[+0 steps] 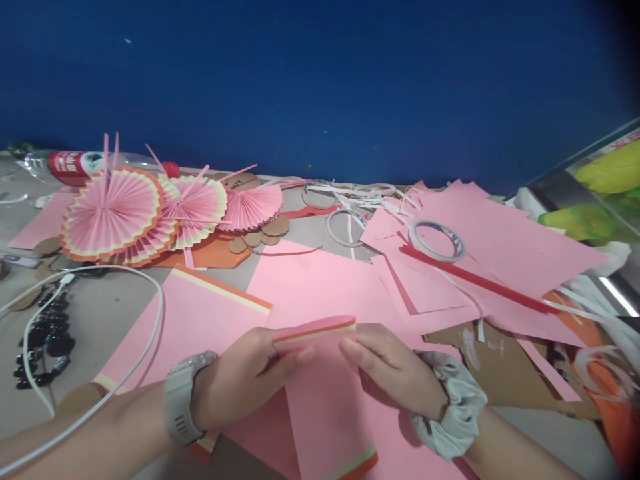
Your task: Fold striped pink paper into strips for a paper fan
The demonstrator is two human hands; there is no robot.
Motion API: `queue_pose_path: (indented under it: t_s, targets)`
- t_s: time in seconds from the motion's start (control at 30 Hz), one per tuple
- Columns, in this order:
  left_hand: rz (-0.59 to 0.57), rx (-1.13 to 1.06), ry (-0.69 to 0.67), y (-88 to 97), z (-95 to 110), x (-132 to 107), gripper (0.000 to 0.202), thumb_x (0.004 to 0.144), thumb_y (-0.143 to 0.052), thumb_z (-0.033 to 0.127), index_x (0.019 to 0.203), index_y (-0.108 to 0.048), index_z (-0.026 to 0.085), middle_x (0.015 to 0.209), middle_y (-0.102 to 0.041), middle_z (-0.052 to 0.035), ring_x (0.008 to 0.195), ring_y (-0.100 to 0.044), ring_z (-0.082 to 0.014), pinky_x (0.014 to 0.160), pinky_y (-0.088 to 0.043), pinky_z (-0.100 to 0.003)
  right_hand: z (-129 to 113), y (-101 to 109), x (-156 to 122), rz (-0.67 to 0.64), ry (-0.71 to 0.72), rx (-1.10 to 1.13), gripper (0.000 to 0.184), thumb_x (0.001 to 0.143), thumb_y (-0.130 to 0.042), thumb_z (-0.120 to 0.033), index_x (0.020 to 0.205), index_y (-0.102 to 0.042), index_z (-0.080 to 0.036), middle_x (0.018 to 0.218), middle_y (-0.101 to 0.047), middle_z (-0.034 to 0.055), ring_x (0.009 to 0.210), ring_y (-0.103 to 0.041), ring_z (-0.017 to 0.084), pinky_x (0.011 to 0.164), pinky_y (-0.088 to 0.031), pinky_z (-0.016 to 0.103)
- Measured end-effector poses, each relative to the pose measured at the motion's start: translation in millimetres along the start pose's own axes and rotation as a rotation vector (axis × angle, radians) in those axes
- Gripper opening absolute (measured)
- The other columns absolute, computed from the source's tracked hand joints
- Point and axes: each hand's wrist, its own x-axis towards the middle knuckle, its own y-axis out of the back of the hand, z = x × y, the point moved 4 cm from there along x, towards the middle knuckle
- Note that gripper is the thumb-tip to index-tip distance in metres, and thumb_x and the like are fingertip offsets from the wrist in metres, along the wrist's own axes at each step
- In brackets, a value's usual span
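Your left hand [245, 380] and right hand [390, 367] both pinch the folded top edge of a pink paper strip [325, 393], which lies on the desk [115, 313] just before you, over loose pink sheets [320, 280].

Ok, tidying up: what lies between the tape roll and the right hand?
In the head view, a thin red strip crosses just below the tape roll, then overlapping pink sheets reach the right hand holding the folded paper.

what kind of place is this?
Probably a paper-craft worktable: finished pleated fans, loose pink sheets and a tape roll lie on it, and the left hand and right hand pinch a fold in a pink strip.
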Motion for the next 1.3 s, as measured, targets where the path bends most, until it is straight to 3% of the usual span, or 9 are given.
queue_pose_path:
  t_s: [0.07,0.13,0.37,0.7,0.77,0.93,1.0,1.2,1.3]
  targets:
    - [-0.172,0.112,-0.022,-7.1,1,0,0.027,0.087,-0.042,0.033,0.074,-0.062,0.021,0.056,-0.051,0.0038,0.049,-0.041,-0.0115,0.049,-0.032,-0.021,1,0,0,0.001,0.000,0.008,0.035,0.094,-0.030,-0.035,0.063,-0.036,-0.020,0.060,-0.035,-0.0039,0.056,-0.037,0.010,0.056,-0.032,0.022]
    - [-0.246,0.190,-0.013,-10.5,-2,-2,0.028,0.089,-0.040,0.033,0.068,-0.053,0.019,0.053,-0.039,0.0057,0.047,-0.032,-0.0094,0.047,-0.027,-0.020,3,0,0,-0.006,0.010,-0.005,0.035,0.095,-0.031,-0.033,0.064,-0.040,-0.019,0.060,-0.037,-0.0040,0.056,-0.039,0.010,0.057,-0.033,0.022]
    - [-0.234,0.264,-0.015,-10.1,-11,-3,0.032,0.093,-0.034,0.033,0.064,-0.033,0.018,0.056,-0.029,0.0066,0.051,-0.029,-0.0076,0.048,-0.024,-0.020,4,-1,0,-0.025,0.033,0.025,0.037,0.095,-0.029,-0.034,0.063,-0.039,-0.019,0.058,-0.038,-0.0036,0.055,-0.038,0.010,0.056,-0.033,0.022]
    - [-0.251,0.232,-0.018,-10.3,-9,-3,0.035,0.094,-0.032,0.034,0.063,-0.029,0.019,0.056,-0.028,0.0064,0.051,-0.028,-0.0079,0.049,-0.024,-0.021,3,1,0,0.052,-0.004,0.033,0.039,0.095,-0.028,-0.037,0.059,-0.033,-0.020,0.054,-0.037,-0.0041,0.051,-0.035,0.010,0.053,-0.033,0.023]
    - [-0.212,0.175,-0.022,-8.2,-7,-2,0.036,0.095,-0.030,0.034,0.063,-0.029,0.019,0.057,-0.028,0.0060,0.052,-0.029,-0.0084,0.051,-0.026,-0.021,2,2,0,0.067,-0.015,0.032,0.040,0.094,-0.029,-0.039,0.059,-0.035,-0.020,0.054,-0.038,-0.0037,0.051,-0.036,0.010,0.052,-0.034,0.022]
    - [0.106,0.027,0.135,6.2,-14,-1,0.037,0.095,-0.028,0.038,0.063,-0.032,0.020,0.054,-0.036,0.0060,0.051,-0.037,-0.0092,0.052,-0.031,-0.020,1,0,0,0.032,-0.022,0.003,0.037,0.085,-0.046,-0.048,0.063,-0.049,-0.018,0.057,-0.045,-0.0020,0.054,-0.040,0.011,0.052,-0.038,0.023]
    - [0.155,-0.042,0.166,8.3,-16,-2,0.038,0.095,-0.027,0.039,0.063,-0.036,0.020,0.051,-0.041,0.0062,0.048,-0.040,-0.0091,0.051,-0.033,-0.020,2,0,0,0.049,-0.062,0.009,0.035,0.086,-0.045,-0.046,0.068,-0.053,-0.017,0.060,-0.048,-0.0014,0.056,-0.043,0.012,0.054,-0.040,0.023]
    - [-0.075,0.044,-0.001,-0.8,-6,-5,0.036,0.091,-0.040,0.033,0.062,-0.053,0.017,0.053,-0.053,0.0030,0.052,-0.051,-0.0100,0.056,-0.038,-0.020,5,7,2,0.166,-0.155,0.105,0.029,0.087,-0.045,-0.042,0.079,-0.057,-0.017,0.069,-0.053,0.0001,0.064,-0.049,0.014,0.062,-0.045,0.025]
    - [-0.108,0.104,-0.033,-3.7,-1,-6,0.033,0.089,-0.044,0.035,0.066,-0.058,0.015,0.057,-0.058,0.0008,0.057,-0.054,-0.0119,0.059,-0.040,-0.021,4,8,1,0.176,-0.153,0.169,0.028,0.085,-0.049,-0.044,0.083,-0.058,-0.017,0.072,-0.054,0.0007,0.067,-0.050,0.014,0.064,-0.046,0.026]
